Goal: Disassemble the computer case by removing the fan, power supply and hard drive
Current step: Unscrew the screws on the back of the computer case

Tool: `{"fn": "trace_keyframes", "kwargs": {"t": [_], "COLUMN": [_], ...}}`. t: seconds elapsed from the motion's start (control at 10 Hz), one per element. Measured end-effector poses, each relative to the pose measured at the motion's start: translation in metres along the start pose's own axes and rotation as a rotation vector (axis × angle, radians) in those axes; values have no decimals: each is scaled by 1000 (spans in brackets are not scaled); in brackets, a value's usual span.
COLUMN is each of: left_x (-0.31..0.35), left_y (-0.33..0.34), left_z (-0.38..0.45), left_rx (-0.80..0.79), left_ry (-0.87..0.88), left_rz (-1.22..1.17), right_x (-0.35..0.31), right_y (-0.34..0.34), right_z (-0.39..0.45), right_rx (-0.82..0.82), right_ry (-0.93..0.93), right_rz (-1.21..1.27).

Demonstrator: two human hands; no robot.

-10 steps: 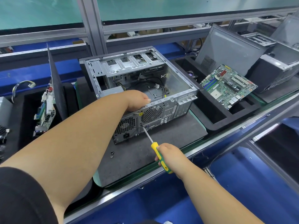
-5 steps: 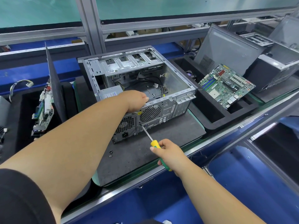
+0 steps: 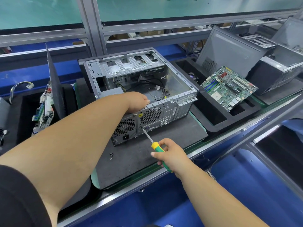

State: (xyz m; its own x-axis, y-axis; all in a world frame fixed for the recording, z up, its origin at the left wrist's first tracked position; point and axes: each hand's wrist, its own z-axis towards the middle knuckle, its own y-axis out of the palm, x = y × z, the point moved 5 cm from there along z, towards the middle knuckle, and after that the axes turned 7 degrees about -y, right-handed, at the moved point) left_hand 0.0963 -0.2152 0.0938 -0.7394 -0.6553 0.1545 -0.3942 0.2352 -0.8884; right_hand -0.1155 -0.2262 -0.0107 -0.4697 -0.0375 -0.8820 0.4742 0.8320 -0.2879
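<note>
An open grey computer case [image 3: 178, 82] lies on its side on a dark mat [image 3: 131, 154]. Its rear panel faces me, with the round fan grille [image 3: 151, 115] and the power supply [image 3: 125, 128] at the left corner. My left hand [image 3: 137, 102] rests over the case's top rear edge, its fingers curled down inside and hidden. My right hand [image 3: 170, 156] grips a yellow-green screwdriver [image 3: 157, 149], whose tip sits on the rear panel just below the fan grille. Loose cables lie inside the case.
Two small screws [image 3: 111, 156] lie on the mat in front of the case. A green motherboard [image 3: 229, 87] leans in a black foam tray [image 3: 218, 118] to the right, with other cases behind it. Another board [image 3: 44, 110] and a side panel stand at left.
My right hand has turned on the screwdriver handle and slid slightly up it. The tip stays on the same spot of the rear panel. My left hand has not moved.
</note>
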Motion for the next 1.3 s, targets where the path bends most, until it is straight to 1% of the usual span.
{"fn": "trace_keyframes", "kwargs": {"t": [0.2, 0.3, 0.5, 0.7, 0.8, 1.0, 1.1, 1.3], "left_x": [1, 2, 2, 2, 2, 3, 2, 2], "left_y": [1, 1, 1, 1, 1, 1, 1, -1], "left_z": [-1, -2, -3, -5, -5, -5, -6, -5], "left_rx": [15, 16, 27, 43, 48, 45, 44, 20], "left_ry": [-2, -4, -6, -18, -20, -26, -28, -3], "left_rz": [-7, -8, -10, -14, -14, -8, -12, -3], "right_x": [-4, -4, 1, 2, 1, 1, 1, 4], "right_y": [-2, -2, -6, -6, -6, -6, -6, -6], "right_z": [-3, -4, 1, 3, 2, 0, -2, -3], "right_rx": [-21, -28, 45, 60, 46, 35, 4, -12], "right_ry": [128, 95, 27, 16, 16, 48, 82, 10], "right_rz": [7, 26, -3, -7, 23, 2, -42, -6]}}
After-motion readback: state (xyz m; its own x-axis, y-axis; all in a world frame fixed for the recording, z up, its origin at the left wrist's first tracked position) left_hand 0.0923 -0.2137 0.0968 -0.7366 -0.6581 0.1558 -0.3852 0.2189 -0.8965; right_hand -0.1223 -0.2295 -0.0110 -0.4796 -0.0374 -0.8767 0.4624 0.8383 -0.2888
